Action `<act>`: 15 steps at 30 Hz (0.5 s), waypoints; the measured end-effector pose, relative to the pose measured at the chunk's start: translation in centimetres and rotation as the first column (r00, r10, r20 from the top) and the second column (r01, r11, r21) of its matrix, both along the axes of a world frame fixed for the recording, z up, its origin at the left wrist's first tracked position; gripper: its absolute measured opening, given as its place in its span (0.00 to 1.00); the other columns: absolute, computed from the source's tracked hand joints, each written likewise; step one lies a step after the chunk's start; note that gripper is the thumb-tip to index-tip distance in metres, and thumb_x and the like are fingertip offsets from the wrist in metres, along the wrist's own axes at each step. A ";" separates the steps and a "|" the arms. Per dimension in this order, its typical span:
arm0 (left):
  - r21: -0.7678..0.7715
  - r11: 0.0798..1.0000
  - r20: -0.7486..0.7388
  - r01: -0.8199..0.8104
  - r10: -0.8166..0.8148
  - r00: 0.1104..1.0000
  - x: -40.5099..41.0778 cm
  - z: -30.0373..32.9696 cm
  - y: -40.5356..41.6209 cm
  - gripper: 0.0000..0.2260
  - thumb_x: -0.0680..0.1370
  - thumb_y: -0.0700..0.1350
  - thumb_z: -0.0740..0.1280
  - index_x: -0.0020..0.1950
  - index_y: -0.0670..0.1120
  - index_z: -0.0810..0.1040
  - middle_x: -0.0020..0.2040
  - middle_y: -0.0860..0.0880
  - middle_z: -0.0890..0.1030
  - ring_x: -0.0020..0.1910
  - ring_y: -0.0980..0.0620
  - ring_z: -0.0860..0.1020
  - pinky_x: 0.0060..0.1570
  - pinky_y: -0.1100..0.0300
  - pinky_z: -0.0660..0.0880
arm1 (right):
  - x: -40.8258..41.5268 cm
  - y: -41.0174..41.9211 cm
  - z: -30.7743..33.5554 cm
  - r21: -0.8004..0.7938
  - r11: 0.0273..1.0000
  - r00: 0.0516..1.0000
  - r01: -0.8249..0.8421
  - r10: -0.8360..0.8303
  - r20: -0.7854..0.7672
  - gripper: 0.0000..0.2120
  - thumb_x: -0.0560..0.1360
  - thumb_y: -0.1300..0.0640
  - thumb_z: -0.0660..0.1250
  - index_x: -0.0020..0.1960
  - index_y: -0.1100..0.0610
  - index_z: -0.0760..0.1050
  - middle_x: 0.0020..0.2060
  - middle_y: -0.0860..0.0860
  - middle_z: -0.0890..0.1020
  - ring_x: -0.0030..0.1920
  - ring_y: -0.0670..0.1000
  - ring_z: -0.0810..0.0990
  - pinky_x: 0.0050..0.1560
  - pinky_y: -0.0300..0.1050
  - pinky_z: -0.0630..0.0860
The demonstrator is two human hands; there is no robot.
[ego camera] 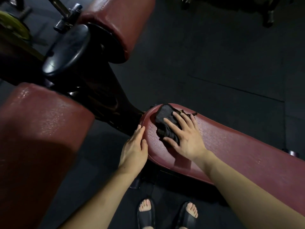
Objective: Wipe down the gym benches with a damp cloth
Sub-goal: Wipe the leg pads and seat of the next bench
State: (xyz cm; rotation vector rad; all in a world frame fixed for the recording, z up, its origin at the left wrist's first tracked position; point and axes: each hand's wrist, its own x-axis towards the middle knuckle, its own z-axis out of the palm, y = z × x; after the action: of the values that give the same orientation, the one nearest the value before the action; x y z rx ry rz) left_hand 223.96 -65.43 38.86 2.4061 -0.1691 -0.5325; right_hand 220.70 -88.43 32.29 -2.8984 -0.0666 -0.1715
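Note:
A dark red padded bench (231, 142) runs from the middle of the view to the right edge, its surface shining wet. A crumpled black cloth (166, 119) lies on the bench's rounded left end. My right hand (186, 136) presses flat on the cloth with its fingers spread and straight. My left hand (134, 149) rests with straight fingers against the bench's near left edge, beside the cloth and not touching it.
Two dark red roller pads (41, 126) (118, 22) stand at the left and upper middle, joined by a black machine frame (92, 90) with a black weight plate (66, 50). A yellowish plate (13, 25) is at top left. The dark rubber floor (214, 55) spreads behind. My sandalled feet (168, 214) stand below the bench.

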 end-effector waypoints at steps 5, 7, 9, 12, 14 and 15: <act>-0.031 0.999 0.008 -0.035 0.035 0.999 0.3 -0.1 0.1 0.23 0.85 0.45 0.58 0.81 0.54 0.64 0.81 0.57 0.63 0.78 0.56 0.64 0.68 0.71 0.55 | 4.9 0.6 0.0 0.016 0.991 0.984 0.134 -0.135 0.117 0.27 0.81 0.34 0.60 0.73 0.48 0.76 0.75 0.50 0.76 0.74 0.60 0.73 0.76 0.64 0.63; -0.058 0.995 -0.014 -0.086 0.085 0.996 0.1 0.0 0.4 0.22 0.86 0.45 0.58 0.80 0.56 0.64 0.80 0.57 0.65 0.77 0.55 0.65 0.68 0.69 0.58 | 5.8 2.4 0.2 0.111 0.962 0.958 0.251 -0.263 0.114 0.25 0.81 0.36 0.62 0.72 0.48 0.78 0.71 0.49 0.79 0.69 0.59 0.76 0.71 0.62 0.67; -0.063 0.986 -0.049 -0.156 0.153 0.987 -0.2 0.1 1.0 0.21 0.86 0.46 0.57 0.80 0.58 0.65 0.78 0.56 0.68 0.76 0.53 0.67 0.68 0.66 0.61 | 4.1 4.8 0.4 0.209 0.948 0.952 0.239 -0.271 0.143 0.24 0.80 0.39 0.65 0.71 0.48 0.78 0.68 0.49 0.80 0.65 0.59 0.77 0.66 0.61 0.69; -0.078 0.978 -0.021 -0.193 0.192 0.981 -0.8 -0.2 2.0 0.21 0.85 0.44 0.58 0.78 0.57 0.68 0.75 0.51 0.74 0.72 0.49 0.72 0.65 0.65 0.64 | -2.9 8.5 0.4 0.210 0.978 0.986 0.005 -0.039 0.161 0.25 0.77 0.44 0.69 0.73 0.47 0.77 0.70 0.49 0.78 0.66 0.58 0.76 0.66 0.62 0.69; -0.073 0.982 -0.010 -0.174 0.174 0.985 -0.9 -0.6 2.6 0.21 0.85 0.43 0.58 0.78 0.56 0.68 0.74 0.50 0.75 0.71 0.51 0.73 0.66 0.66 0.65 | -5.5 9.0 0.0 0.143 0.985 0.983 -0.093 0.069 0.168 0.26 0.76 0.45 0.71 0.73 0.46 0.76 0.71 0.49 0.78 0.67 0.58 0.76 0.67 0.62 0.70; -0.069 0.985 -0.006 -0.158 0.158 0.987 -0.9 -0.7 2.8 0.21 0.85 0.43 0.58 0.78 0.56 0.68 0.75 0.51 0.73 0.73 0.53 0.71 0.66 0.69 0.63 | -5.2 8.4 -0.1 0.130 0.983 0.978 -0.127 0.102 0.180 0.26 0.75 0.46 0.71 0.73 0.46 0.77 0.70 0.49 0.79 0.66 0.59 0.77 0.66 0.61 0.71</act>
State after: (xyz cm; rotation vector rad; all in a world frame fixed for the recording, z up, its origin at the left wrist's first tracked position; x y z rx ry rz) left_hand 223.10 -62.61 38.19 2.3274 0.0034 -0.4466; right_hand 215.54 -80.06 32.15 -2.7230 -0.2413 -0.3909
